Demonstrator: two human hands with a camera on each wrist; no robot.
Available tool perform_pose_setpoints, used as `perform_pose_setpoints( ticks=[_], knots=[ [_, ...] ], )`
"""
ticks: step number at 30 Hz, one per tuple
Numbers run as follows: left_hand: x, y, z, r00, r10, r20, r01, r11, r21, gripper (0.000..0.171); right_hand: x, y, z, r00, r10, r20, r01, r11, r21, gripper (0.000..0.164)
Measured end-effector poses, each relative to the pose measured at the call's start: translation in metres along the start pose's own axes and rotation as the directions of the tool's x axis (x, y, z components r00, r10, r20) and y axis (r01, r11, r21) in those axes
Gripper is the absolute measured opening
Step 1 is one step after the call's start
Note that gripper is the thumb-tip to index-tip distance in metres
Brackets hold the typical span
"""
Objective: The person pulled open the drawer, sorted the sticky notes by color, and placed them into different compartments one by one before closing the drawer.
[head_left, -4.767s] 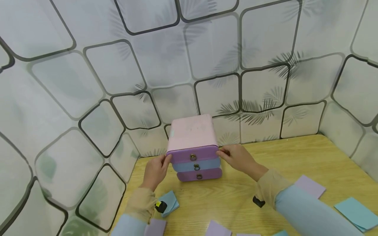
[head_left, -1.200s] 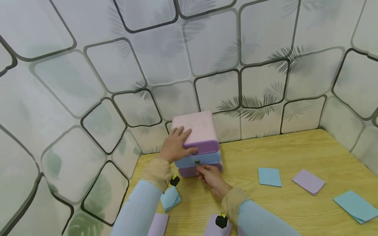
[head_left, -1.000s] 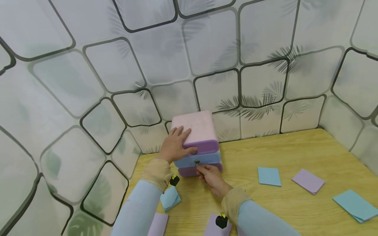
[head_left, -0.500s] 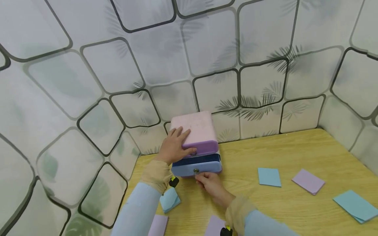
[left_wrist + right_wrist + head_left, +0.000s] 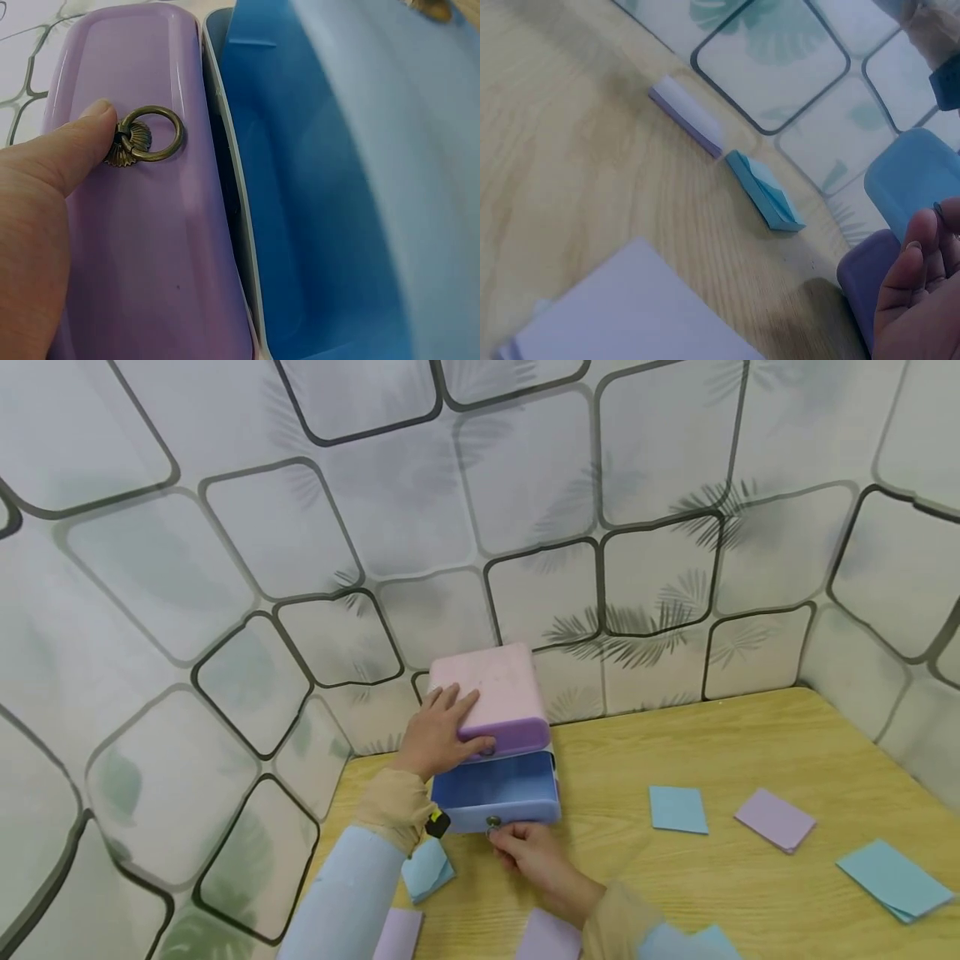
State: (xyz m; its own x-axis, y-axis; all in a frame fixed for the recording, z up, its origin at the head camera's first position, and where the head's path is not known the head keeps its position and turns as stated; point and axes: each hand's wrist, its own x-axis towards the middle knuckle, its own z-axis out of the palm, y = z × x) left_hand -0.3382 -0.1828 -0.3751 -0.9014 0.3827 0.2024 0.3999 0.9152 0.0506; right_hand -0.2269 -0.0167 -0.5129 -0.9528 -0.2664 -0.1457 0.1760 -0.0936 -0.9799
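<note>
A small pink drawer cabinet [image 5: 498,681] stands near the wall. My left hand [image 5: 435,735] rests on its top with fingers spread, the thumb on the upper purple drawer front [image 5: 521,737]. In the left wrist view the thumb tip touches the mount of that drawer's brass ring pull [image 5: 178,135]. Below, the blue drawer [image 5: 528,812] is pulled out, so its deep-blue inside shows. My right hand [image 5: 536,860] pinches the blue drawer's ring pull [image 5: 491,831] between thumb and fingers. The lower purple drawer [image 5: 866,270] shows under the blue one in the right wrist view.
Folded papers lie about the wooden table [image 5: 622,760]: light blue [image 5: 678,810], purple [image 5: 775,820] and teal [image 5: 896,881] to the right. A blue one [image 5: 427,872] sits beside my left forearm, with purple ones [image 5: 551,935] at the front. Patterned walls [image 5: 540,485] stand behind and beside.
My right hand has drawn the blue drawer out towards me. My left hand stays on the cabinet's top; in the oldest frame both hands held the sides of the upper purple drawer.
</note>
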Motion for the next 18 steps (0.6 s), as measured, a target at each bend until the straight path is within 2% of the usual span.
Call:
perform_pose_setpoints(
  ticks=[10, 18],
  knots=[
    [-0.001, 0.004, -0.002, 0.999, -0.022, 0.023, 0.022, 1.0, -0.014, 0.088, -0.022, 0.001, 0.003, 1.0, 0.021, 0.014, -0.022, 0.999, 0.037, 0.021],
    [-0.002, 0.005, -0.002, 1.0, -0.024, 0.01, 0.024, 0.999, -0.022, 0.088, -0.028, 0.008, 0.001, 0.999, 0.029, 0.015, -0.03, 0.999, 0.03, 0.022]
  ],
)
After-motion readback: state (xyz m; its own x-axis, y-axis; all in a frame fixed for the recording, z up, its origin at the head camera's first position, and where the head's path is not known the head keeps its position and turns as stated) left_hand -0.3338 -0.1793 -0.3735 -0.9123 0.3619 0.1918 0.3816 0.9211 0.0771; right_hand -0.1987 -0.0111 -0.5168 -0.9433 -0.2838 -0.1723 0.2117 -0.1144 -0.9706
